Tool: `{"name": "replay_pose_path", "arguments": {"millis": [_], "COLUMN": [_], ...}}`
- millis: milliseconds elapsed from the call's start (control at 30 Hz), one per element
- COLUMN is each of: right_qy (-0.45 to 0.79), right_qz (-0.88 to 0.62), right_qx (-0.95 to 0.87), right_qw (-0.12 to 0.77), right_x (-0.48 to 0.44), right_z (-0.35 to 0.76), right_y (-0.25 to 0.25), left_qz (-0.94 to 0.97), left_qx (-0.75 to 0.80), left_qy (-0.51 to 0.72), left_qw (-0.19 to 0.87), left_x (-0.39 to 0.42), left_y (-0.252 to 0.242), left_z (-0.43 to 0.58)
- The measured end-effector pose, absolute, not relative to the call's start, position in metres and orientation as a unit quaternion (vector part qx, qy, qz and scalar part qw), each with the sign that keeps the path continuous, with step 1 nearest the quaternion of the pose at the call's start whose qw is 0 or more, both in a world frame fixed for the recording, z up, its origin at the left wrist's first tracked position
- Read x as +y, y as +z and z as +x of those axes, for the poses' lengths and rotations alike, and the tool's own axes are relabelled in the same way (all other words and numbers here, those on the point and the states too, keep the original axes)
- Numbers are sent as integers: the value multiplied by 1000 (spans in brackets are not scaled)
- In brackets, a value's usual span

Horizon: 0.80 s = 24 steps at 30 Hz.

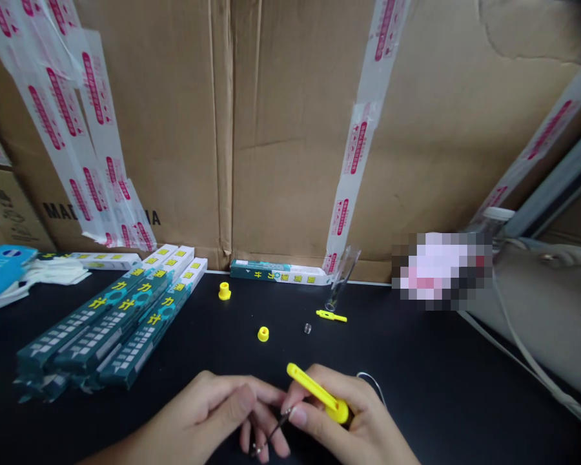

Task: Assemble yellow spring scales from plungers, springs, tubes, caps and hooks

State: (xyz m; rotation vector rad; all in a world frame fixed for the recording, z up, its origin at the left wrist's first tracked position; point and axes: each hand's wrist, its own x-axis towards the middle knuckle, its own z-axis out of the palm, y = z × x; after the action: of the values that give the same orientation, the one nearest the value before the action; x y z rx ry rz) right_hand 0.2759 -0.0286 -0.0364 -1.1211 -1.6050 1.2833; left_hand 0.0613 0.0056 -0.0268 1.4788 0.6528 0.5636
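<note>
My right hand (339, 413) is closed. Its thumb and index finger pinch one end of a thin dark metal rod (277, 429), which has small shiny ends. A long yellow plastic piece (314, 389) with a rounded wide end is also in this hand, sticking up between the fingers. Opposite it, my left hand (232, 410) has loosely bent, parted fingers; their tips are close to the rod, and whether they press on it is hard to see. Beyond the hands lie a yellow ring-shaped cap (263, 334), a yellow stopper (224, 291), a small metal spring (308, 329) and a slim yellow slotted part (332, 316).
A clear plastic tube (343, 278) leans by the cardboard wall (290, 129). Several green-and-white long boxes (121, 316) are stacked at left, with another box (278, 272) at the back. A blue packet (4, 271) lies far left; a white cable (523, 349) runs along the right.
</note>
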Motion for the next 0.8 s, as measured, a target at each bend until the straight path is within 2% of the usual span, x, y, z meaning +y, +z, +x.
{"name": "replay_pose_path", "arguments": {"millis": [233,500,800], "right_qy": [497,394,323], "right_qz": [-476,-514,-482], "right_qx": [-621,-657,-721], "right_qw": [376,386,380], "right_x": [-30,-33,-34], "right_z": [275,272,272], "right_y": [-38,-36,-41], "left_qz": [577,516,497], "left_qx": [320,363,380], "left_qy": [231,363,394], "left_qw": [714,686,673], "left_x": [11,21,22], "left_y": [-34,-38,-30], "left_z": [60,60,63]}}
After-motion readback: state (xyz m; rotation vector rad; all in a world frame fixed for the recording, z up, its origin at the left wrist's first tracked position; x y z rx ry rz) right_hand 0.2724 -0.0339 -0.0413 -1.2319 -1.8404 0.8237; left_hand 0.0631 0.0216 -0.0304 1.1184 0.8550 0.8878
